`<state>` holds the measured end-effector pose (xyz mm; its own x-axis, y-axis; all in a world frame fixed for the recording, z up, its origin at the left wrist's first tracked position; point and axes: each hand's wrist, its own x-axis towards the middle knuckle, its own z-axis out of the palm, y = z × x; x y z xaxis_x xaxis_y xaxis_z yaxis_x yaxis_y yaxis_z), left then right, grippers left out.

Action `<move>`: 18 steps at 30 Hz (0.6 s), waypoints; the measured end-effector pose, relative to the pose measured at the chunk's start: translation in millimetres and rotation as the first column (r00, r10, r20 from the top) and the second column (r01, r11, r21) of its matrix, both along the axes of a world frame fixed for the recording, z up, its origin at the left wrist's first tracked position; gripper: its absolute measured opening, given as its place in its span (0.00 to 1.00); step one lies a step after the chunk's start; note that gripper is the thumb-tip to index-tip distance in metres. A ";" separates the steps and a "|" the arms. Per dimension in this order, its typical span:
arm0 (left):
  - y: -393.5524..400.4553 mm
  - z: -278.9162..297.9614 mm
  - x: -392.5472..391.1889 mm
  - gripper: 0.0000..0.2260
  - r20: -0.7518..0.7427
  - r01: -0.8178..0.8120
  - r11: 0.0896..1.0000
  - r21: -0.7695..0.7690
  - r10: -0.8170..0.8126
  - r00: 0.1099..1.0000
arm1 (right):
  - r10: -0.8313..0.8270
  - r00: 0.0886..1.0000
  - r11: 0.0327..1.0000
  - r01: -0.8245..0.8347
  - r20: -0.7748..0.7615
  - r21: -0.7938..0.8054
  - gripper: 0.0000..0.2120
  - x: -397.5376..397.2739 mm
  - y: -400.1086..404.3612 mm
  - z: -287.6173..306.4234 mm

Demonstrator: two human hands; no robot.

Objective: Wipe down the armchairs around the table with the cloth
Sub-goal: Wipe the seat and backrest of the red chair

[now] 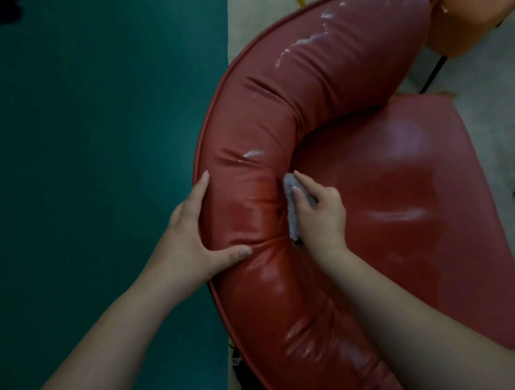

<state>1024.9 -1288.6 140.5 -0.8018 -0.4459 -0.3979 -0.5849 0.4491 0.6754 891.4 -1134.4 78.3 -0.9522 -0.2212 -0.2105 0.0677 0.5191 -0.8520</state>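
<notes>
- The right hand (317, 212) pinches a small grey cloth (292, 204) between thumb and fingers and presses it into a crease on the inner face of the red armchair's curved backrest (304, 100), just above where the backrest meets the seat (418, 202).
- The left hand (191, 230) holds nothing; its fingers lie fairly straight along the outer edge of the backrest and its thumb presses into the padded top, which looks like bracing the chair.
- Progress, as a judgement: the wipe of this red armchair is in mid-course. Shiny streaks and pale smears further along the backrest toward its far end suggest moisture or residue there, though whether that stretch is already wiped or still waiting cannot be told.
- The seat shows glossy highlights, but nothing tells whether it has been cleaned.
- An orange armchair (463, 13) stands just beyond the red one at the upper right, only partly in view; if it counts among the chairs, it probably remains to be done.
- No desk is in view. Teal floor (94, 145) lies to the left and a pale patterned carpet (256, 18) under the chairs.
- No brand, label or readable writing shows anywhere.
</notes>
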 end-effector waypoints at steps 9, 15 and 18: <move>-17.3 -2.3 -7.1 0.56 -0.079 0.040 0.999 0.028 -0.038 0.996 | 0.261 0.909 0.958 -0.286 -0.325 -0.031 0.17 19.0 -48.4 31.6; -45.4 4.7 -21.7 0.59 -0.047 0.102 0.993 0.053 -0.099 0.994 | 0.145 0.923 0.988 -0.156 -0.356 -0.001 0.15 20.0 -56.4 50.3; -56.9 -0.1 -23.9 0.59 -0.062 0.181 0.981 0.073 -0.177 0.982 | 0.344 0.855 0.938 -0.331 -0.388 0.104 0.16 31.1 -76.3 56.7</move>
